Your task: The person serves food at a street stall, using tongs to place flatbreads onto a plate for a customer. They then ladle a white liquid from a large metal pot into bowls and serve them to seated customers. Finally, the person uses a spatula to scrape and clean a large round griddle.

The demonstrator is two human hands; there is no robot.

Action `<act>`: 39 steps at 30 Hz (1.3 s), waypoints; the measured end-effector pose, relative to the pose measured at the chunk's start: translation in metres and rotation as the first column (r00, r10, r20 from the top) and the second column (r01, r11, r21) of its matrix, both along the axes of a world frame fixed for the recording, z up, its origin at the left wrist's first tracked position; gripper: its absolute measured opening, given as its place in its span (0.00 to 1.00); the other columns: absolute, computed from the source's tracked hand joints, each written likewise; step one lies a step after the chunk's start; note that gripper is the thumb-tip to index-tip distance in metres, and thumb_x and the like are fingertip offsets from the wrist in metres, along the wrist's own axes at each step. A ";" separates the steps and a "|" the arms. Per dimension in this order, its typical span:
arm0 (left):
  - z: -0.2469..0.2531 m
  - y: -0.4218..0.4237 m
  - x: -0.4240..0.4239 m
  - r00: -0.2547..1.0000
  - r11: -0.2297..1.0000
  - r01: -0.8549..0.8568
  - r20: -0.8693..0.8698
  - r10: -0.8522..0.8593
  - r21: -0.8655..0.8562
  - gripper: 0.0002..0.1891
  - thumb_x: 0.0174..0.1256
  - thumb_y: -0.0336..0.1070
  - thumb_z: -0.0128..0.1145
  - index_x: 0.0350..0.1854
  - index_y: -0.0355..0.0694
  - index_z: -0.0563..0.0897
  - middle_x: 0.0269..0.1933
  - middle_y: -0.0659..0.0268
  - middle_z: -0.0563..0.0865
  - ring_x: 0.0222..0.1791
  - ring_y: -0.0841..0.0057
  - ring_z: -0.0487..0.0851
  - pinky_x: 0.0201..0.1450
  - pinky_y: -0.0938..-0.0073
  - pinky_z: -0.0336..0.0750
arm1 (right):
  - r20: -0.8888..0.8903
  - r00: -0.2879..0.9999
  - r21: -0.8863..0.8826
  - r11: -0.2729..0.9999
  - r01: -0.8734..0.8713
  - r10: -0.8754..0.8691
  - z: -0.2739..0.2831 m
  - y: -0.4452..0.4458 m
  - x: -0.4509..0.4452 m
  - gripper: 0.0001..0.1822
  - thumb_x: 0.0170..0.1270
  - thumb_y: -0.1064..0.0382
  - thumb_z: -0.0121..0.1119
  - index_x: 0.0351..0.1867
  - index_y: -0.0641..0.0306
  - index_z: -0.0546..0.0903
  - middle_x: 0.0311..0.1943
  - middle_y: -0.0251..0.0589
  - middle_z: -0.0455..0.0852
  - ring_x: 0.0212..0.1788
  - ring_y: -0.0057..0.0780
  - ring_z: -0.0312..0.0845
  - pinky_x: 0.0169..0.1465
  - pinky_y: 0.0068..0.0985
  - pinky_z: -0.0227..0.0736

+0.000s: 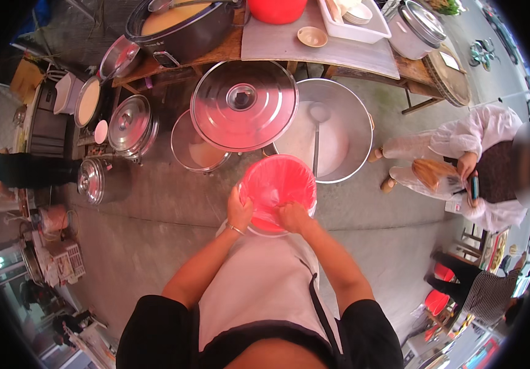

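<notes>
A bucket [312,213] lined with a thin red plastic bag [269,180] is in front of my apron, tilted so that I see into it. My left hand [239,208] grips its left side, thumb over the lined rim. My right hand [293,217] is curled at the near right of the opening, fingers closed on the bag's film; the fingertips are partly hidden. Just beyond the bucket stands a large metal pot [339,157] of pale, steaming liquid, with a long-handled ladle [316,143] in it. A big metal lid [244,110] partly covers a smaller pot [189,152].
A table [274,44] ahead bears a dark cooker [186,34], a red tub [276,9], a small bowl [312,37] and a white bin [362,23]. Lidded pots [131,122] stand left. At right, a person [468,157] in white holds a phone and a bag.
</notes>
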State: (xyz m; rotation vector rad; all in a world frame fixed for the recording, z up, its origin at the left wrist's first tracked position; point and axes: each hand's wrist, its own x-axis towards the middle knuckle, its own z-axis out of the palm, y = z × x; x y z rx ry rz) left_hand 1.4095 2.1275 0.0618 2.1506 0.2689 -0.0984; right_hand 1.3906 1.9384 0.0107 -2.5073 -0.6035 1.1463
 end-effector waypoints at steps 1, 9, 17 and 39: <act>-0.014 -0.006 -0.004 0.999 0.998 -0.042 -0.017 0.042 -0.042 0.20 0.53 0.25 0.52 0.52 0.32 0.75 0.42 0.46 0.83 0.44 0.53 0.83 0.48 0.61 0.76 | 0.153 0.987 0.206 0.979 0.008 -0.041 -0.002 -0.013 -0.002 0.18 0.53 0.69 0.58 0.48 0.61 0.80 0.48 0.44 0.81 0.54 0.45 0.74 0.59 0.36 0.68; -0.062 -0.041 -0.040 0.909 0.909 -0.402 -0.168 0.381 -0.113 0.18 0.59 0.27 0.56 0.52 0.32 0.75 0.45 0.58 0.83 0.47 0.70 0.81 0.52 0.69 0.74 | 0.466 0.339 0.582 0.572 0.578 -0.817 -0.137 -0.151 0.080 0.13 0.55 0.69 0.59 0.43 0.66 0.76 0.42 0.51 0.81 0.48 0.48 0.76 0.53 0.40 0.68; -0.093 -0.077 -0.048 0.804 0.756 -0.594 -0.164 0.572 -0.274 0.17 0.65 0.33 0.58 0.53 0.32 0.73 0.49 0.61 0.80 0.48 0.75 0.78 0.54 0.72 0.72 | -0.907 -0.313 -0.218 -0.321 0.922 -0.281 -0.312 -0.156 0.137 0.19 0.67 0.54 0.57 0.50 0.67 0.71 0.28 0.38 0.78 0.25 0.29 0.76 0.28 0.28 0.71; -0.123 -0.045 -0.053 0.857 0.750 -0.511 -0.182 0.482 -0.420 0.23 0.62 0.27 0.54 0.59 0.31 0.68 0.55 0.59 0.77 0.54 0.75 0.75 0.60 0.73 0.68 | -0.279 0.233 0.102 0.212 0.972 -0.932 -0.335 -0.205 0.120 0.14 0.67 0.59 0.51 0.41 0.71 0.74 0.22 0.47 0.77 0.16 0.32 0.74 0.15 0.31 0.68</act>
